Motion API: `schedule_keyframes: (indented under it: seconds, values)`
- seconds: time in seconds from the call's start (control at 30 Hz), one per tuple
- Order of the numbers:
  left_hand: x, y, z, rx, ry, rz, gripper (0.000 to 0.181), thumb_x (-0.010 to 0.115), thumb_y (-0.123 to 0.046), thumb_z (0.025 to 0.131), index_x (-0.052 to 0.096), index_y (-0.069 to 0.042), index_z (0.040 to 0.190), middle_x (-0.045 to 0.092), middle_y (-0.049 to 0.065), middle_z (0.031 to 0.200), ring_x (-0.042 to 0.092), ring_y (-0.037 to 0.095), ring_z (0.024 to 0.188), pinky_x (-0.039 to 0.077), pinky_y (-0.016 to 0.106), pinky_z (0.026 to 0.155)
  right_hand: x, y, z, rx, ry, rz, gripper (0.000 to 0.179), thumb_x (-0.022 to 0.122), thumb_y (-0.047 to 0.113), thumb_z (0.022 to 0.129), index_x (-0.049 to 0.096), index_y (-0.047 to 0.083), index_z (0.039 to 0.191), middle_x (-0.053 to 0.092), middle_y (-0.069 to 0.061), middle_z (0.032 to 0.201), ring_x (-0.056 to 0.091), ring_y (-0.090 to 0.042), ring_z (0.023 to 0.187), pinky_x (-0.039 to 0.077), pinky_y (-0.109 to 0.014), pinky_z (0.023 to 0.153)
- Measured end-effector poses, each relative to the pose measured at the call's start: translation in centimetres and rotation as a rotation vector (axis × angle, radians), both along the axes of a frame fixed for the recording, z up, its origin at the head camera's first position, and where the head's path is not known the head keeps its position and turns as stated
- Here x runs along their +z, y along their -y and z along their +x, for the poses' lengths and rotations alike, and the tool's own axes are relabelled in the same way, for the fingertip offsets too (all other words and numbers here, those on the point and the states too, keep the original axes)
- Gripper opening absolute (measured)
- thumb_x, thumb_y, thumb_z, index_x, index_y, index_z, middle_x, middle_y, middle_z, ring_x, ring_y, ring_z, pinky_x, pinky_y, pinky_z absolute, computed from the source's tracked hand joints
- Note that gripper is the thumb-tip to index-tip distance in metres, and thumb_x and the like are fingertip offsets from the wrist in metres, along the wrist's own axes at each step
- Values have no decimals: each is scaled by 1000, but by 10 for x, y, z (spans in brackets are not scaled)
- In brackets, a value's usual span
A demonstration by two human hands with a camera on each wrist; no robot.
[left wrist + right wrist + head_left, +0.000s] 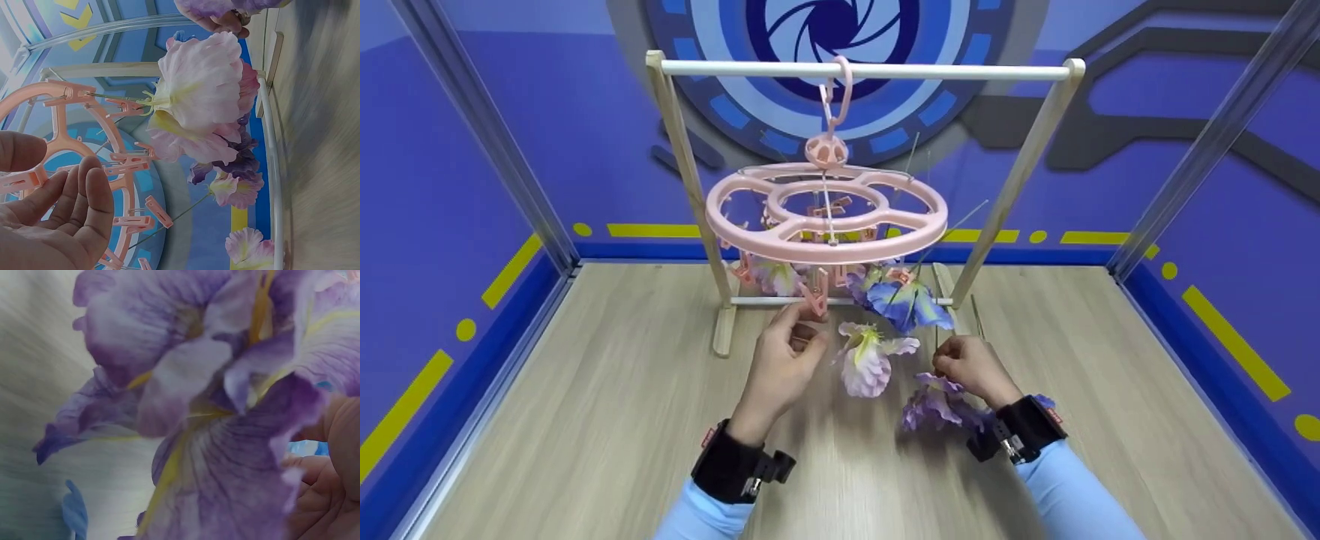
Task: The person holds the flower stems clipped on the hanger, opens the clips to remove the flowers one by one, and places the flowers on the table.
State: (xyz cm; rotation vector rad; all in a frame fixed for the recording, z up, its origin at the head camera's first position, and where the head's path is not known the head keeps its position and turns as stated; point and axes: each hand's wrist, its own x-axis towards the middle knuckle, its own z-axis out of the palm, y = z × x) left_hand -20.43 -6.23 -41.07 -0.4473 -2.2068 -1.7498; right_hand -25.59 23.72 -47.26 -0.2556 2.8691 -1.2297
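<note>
A pink round clip hanger [735, 238] hangs by its hook from the white bar of a wooden stand. At its front, my left hand [780, 356] pinches a pink clothespin [816, 291] between thumb and fingers; that clip [25, 179] also shows in the left wrist view. My right hand [976, 367], lower and to the right, holds a purple artificial iris [934, 405] by its stem, bloom downward. The iris petals [208, 455] fill most of the right wrist view and partly hide the fingers. A pale pink flower [866, 367] hangs head down between the hands.
A blue flower [911, 304] hangs at the hanger's right, and another pink flower [780, 277] behind at the left. The wooden stand's legs [1035, 161] rise on both sides. Blue patterned walls [1222, 300] enclose the wooden tabletop [607, 420].
</note>
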Motion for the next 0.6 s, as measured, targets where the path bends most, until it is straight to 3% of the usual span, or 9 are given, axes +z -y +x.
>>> schedule_keyframes:
  seconds: [0.3, 0.6]
  values:
    - [-4, 1, 1, -3, 11, 35, 29, 65, 2, 92, 64, 5, 121, 67, 18, 113, 64, 25, 90, 54, 28, 78, -10, 10, -9, 3, -34, 41, 10, 66, -1, 82, 76, -4, 82, 71, -7, 73, 55, -9, 60, 48, -26, 56]
    - [-5, 2, 3, -5, 35, 47, 29, 65, 2, 93, 65, 6, 121, 68, 20, 113, 65, 25, 90, 54, 28, 77, -20, 19, -15, -90, 104, 21, 9, 67, -1, 88, 75, -3, 87, 65, -4, 69, 55, -11, 53, 47, -24, 51]
